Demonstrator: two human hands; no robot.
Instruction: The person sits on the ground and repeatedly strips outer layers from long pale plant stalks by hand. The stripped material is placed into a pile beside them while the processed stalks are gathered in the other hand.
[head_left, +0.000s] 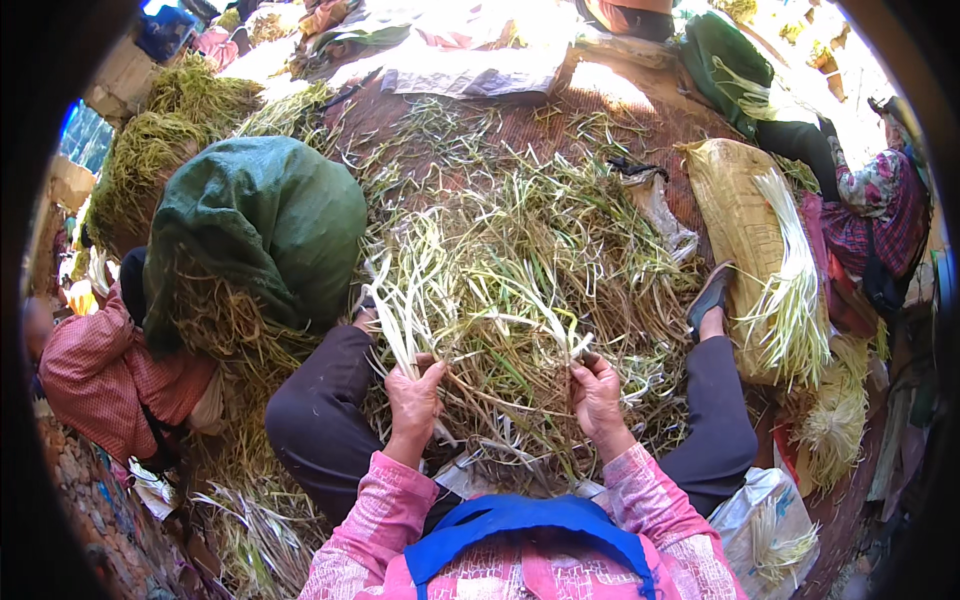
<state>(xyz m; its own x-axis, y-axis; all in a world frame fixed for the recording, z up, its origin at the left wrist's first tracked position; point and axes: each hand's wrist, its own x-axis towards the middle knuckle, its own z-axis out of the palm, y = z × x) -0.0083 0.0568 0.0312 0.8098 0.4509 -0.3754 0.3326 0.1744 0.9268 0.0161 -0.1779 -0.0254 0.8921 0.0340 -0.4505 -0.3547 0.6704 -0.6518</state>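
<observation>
My left hand (415, 401) is closed around the lower ends of a small bunch of long white stalks (394, 322), which fan upward and away from me. Between the thumb and fingers of my right hand (598, 394) is a plant piece (566, 341) with a white base and greenish leaves. Both hands are above a large heap of loose green, white and brown stalks and leaves (517, 277) between my legs. Thin brown strands stretch across the space between the hands.
A green sack (262, 217) stuffed with dry stalks stands left. At right, a pale bundle (795, 292) rests on a yellow woven sack (724, 217). A smaller pale bunch (780, 544) lies on a white bag (739, 517). Other people sit left (105, 367) and right (877, 202).
</observation>
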